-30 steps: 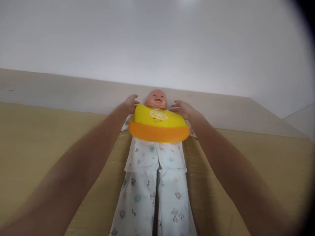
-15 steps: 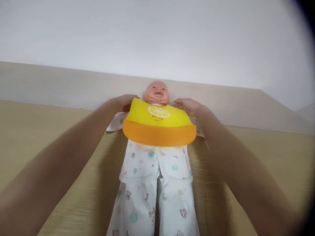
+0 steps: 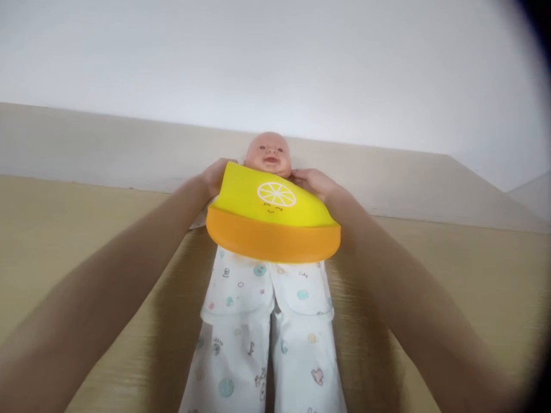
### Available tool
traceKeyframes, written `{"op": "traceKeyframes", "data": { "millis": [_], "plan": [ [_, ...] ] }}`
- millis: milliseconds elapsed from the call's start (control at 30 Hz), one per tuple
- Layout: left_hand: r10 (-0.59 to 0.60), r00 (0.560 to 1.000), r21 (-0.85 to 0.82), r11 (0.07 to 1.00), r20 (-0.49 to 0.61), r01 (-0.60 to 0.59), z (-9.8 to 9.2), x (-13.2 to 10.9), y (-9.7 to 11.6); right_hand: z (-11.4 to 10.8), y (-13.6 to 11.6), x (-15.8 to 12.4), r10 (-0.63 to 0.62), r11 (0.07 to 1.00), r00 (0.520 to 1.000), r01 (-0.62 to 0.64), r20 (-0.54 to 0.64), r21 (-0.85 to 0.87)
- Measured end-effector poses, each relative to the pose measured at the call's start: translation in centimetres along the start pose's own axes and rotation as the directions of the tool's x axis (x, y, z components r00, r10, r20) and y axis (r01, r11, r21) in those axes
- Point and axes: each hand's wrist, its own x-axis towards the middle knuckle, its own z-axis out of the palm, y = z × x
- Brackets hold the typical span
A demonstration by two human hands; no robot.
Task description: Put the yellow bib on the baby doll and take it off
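Note:
A baby doll [image 3: 267,154] in white printed pyjamas [image 3: 262,321] lies on its back on a light wooden table [image 3: 64,241], head toward the wall. A yellow silicone bib [image 3: 271,212] with an orange pocket rim and a lemon print covers its chest. My left hand [image 3: 214,176] grips the bib's upper left corner beside the doll's neck. My right hand [image 3: 313,182] holds the bib's upper right corner at the other side of the neck. The bib's lower part tilts up off the doll's body. Most of my fingers are hidden behind the bib.
A beige ledge [image 3: 107,149] runs along the back of the table under a plain white wall [image 3: 275,63]. The doll's sleeves stick out a little under my wrists.
My hands closed in on the bib's top corners at the doll's neck, and the bib tilted up with its orange rim lifted. The view moved closer to the doll.

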Motion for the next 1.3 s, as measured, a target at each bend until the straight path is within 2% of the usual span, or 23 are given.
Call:
{"op": "traceKeyframes", "data": {
  "millis": [67,167,267,367,500,633,833,1067,1300],
  "plan": [
    [-0.010,1.000,0.032,0.999,-0.020,0.011,0.7,-0.7,-0.2,-0.2,0.1,-0.2,-0.046,0.999,0.998,0.045,0.042,0.027],
    [0.085,0.996,0.071,0.994,0.003,-0.085,1.8,-1.9,-0.3,-0.1,0.0,-0.7,-0.153,0.988,0.984,0.151,0.085,0.037],
    [0.180,0.982,0.073,0.980,0.060,-0.184,2.7,-3.4,-0.1,0.6,-0.4,-1.5,-0.242,0.970,0.970,0.242,0.028,0.015],
    [0.211,0.973,0.068,0.974,0.090,-0.217,3.2,-4.9,0.2,2.1,-0.9,-2.4,-0.274,0.962,0.961,0.274,-0.048,-0.004],
    [0.277,0.954,0.021,0.959,0.112,-0.281,3.4,-6.6,0.1,3.8,-1.2,-4.0,-0.393,0.920,0.920,0.393,-0.005,-0.018],
    [0.315,0.938,0.008,0.948,0.144,-0.320,4.1,-8.9,-1.0,4.7,-0.1,-6.9,-0.465,0.885,0.885,0.465,-0.014,-0.004],
    [0.286,0.937,-0.035,0.958,0.202,-0.285,5.3,-14.3,-3.7,5.7,3.2,-12.5,-0.494,0.865,0.869,0.495,-0.027,0.085],
    [0.181,0.965,-0.049,0.983,0.191,-0.175,4.6,-18.2,-7.8,7.7,6.8,-17.8,-0.341,0.928,0.933,0.354,-0.116,0.114],
    [0.101,0.980,-0.113,0.990,0.173,-0.082,6.0,-23.1,-11.0,8.3,11.1,-23.2,-0.324,0.938,0.920,0.342,-0.223,0.050]
  ]
}}
